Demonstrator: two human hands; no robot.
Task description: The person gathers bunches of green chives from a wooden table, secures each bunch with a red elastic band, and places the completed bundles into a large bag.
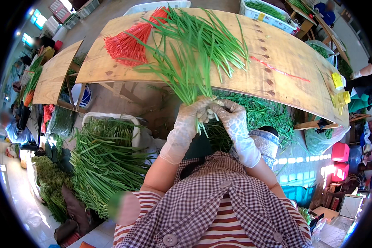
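My left hand point(193, 115), in a thin white glove, is closed round a bunch of green chives point(187, 76). Their leaves fan out away from me over the table's near edge, and the pale stem ends poke out below my fingers. Right beside it, my gloved right hand point(231, 113) has its fingers pinched together against the stems; what is between the fingertips is hidden. On the table behind lies a larger pile of chives point(219, 41). A bundle of red ties point(130, 43) lies to its left, and a single red tie point(279, 69) lies to the right.
The wooden table point(293, 53) curves across in front of me. A white crate point(111, 117) heaped with chives stands at my left. Loose chives point(264, 113) cover the floor under the table. A yellow-capped jar point(341, 99) sits at the right end. Other people work farther off.
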